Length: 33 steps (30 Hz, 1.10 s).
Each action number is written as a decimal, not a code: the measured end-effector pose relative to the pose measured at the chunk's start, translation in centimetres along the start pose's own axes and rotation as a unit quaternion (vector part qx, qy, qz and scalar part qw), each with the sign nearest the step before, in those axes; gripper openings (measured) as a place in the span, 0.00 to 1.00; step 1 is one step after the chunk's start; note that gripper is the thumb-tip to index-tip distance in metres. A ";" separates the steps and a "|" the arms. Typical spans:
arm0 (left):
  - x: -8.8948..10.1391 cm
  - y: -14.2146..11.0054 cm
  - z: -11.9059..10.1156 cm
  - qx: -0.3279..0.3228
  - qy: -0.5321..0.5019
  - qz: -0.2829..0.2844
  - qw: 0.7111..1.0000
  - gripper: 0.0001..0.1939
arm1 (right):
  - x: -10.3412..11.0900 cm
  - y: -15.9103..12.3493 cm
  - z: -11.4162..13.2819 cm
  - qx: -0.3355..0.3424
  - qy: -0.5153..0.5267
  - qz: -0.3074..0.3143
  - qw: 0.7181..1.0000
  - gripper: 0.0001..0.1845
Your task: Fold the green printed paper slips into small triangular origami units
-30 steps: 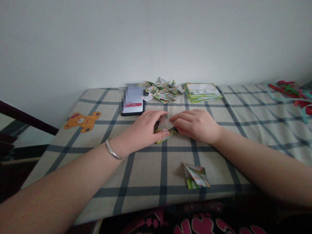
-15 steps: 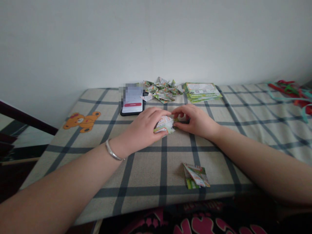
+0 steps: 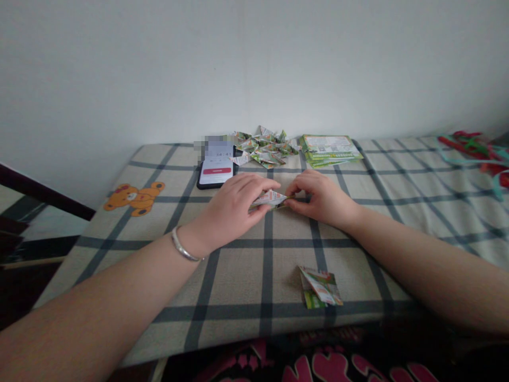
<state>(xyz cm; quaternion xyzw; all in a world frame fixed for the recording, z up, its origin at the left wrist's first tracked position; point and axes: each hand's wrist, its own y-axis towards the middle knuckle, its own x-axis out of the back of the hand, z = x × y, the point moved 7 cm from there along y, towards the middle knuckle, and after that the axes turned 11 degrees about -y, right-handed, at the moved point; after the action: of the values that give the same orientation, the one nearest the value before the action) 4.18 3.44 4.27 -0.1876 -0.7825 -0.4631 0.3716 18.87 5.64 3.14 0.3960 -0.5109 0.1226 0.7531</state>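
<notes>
Between my hands is a small piece of folded paper (image 3: 270,198), printed in white, orange and green and coming to a point at its right. My left hand (image 3: 242,204), with a silver bangle at the wrist, grips the paper's left part between thumb and fingers. At the right tip, my right hand (image 3: 314,195) pinches the paper with thumb and forefinger. Another folded paper piece (image 3: 321,287) lies nearer to me on the checked tablecloth (image 3: 238,276). Farther back sits a cluster of folded paper pieces (image 3: 265,146), with a stack of printed leaflets (image 3: 331,149) to its right.
A phone (image 3: 217,172) with its screen lit lies behind my left hand. On the left of the cloth is a flat bear figure (image 3: 134,199). Red and teal ribbons (image 3: 475,151) are heaped at the far right. A wall (image 3: 254,69) rises behind the table.
The paper between my hands has turned from a broad face showing to a narrower, pointed one. My right fingers have closed on its tip. The other pieces have stayed put.
</notes>
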 end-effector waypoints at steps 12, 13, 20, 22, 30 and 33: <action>0.4 0.1 -1.3 -0.071 0.061 0.011 0.996 0.06 | 1.0 -0.1 1.3 0.062 -0.098 -0.023 0.993 0.04; 0.5 0.0 -1.4 -0.075 0.066 0.013 0.995 0.06 | 1.1 -0.2 1.6 0.073 -0.111 -0.029 0.991 0.05; 0.4 -0.1 -1.2 -0.064 0.096 0.021 0.993 0.06 | 1.5 -0.4 2.3 0.104 -0.148 -0.044 0.983 0.09; 0.3 -0.1 -1.1 -0.061 0.105 0.026 0.992 0.06 | 1.4 -0.4 2.3 0.108 -0.147 -0.039 0.982 0.09; -0.2 -0.3 -1.4 -0.092 0.159 0.048 0.982 0.06 | 1.1 -0.5 2.3 0.152 -0.138 -0.029 0.978 0.06; -0.1 -0.5 -1.1 -0.097 0.150 0.040 0.983 0.05 | 1.0 -0.5 2.1 0.157 -0.135 -0.018 0.978 0.03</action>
<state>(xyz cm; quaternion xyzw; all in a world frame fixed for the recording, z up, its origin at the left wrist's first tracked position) 4.43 2.27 4.21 -0.1820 -0.6608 -0.5446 0.4833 18.17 3.61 4.12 0.5311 -0.5752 0.1330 0.6078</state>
